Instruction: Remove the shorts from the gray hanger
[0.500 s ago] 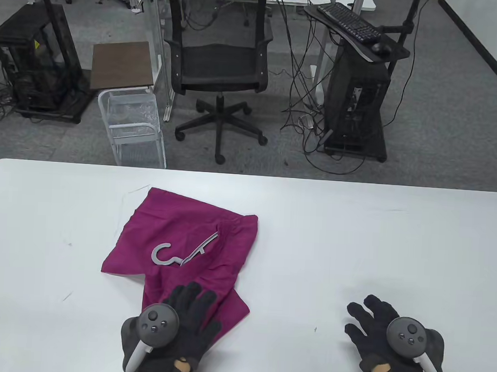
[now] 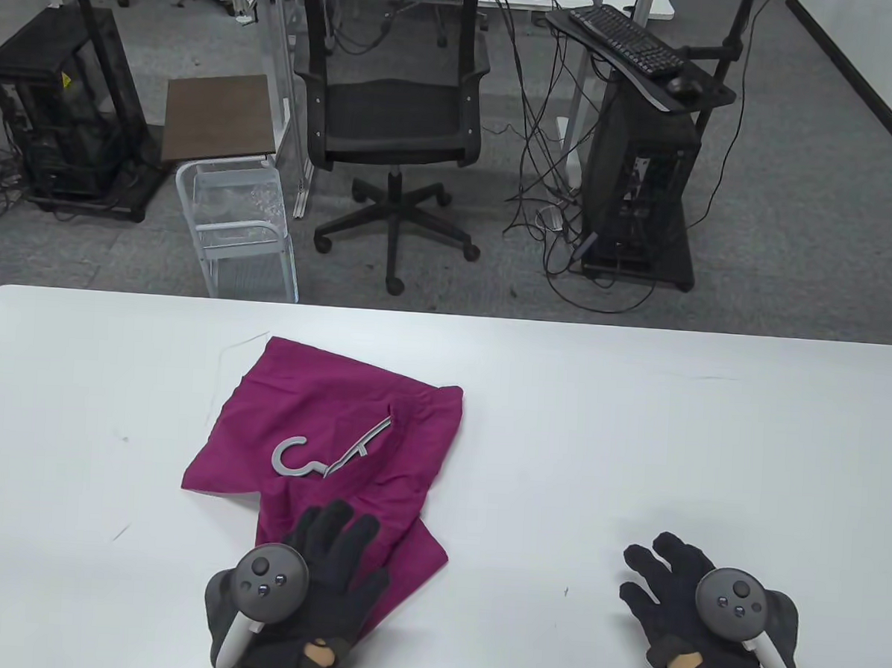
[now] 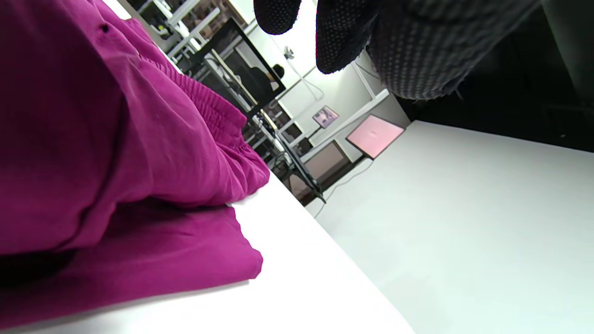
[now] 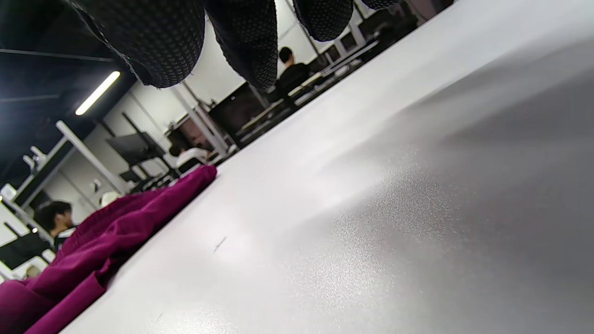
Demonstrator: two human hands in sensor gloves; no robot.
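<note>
Magenta shorts lie folded on the white table, left of centre. A gray hanger lies in them: its hook and part of one arm show on top, the rest is hidden under the cloth. My left hand is open, fingers spread over the near end of the shorts, below the hook. The shorts fill the left of the left wrist view. My right hand is open and empty above bare table at the right; the shorts show far off in its view.
An office chair, a small wire cart and a stand with a keyboard are on the floor beyond the table's far edge.
My left hand has shifted a little to the left and slightly farther over the shorts. The right hand, shorts and hanger have not moved.
</note>
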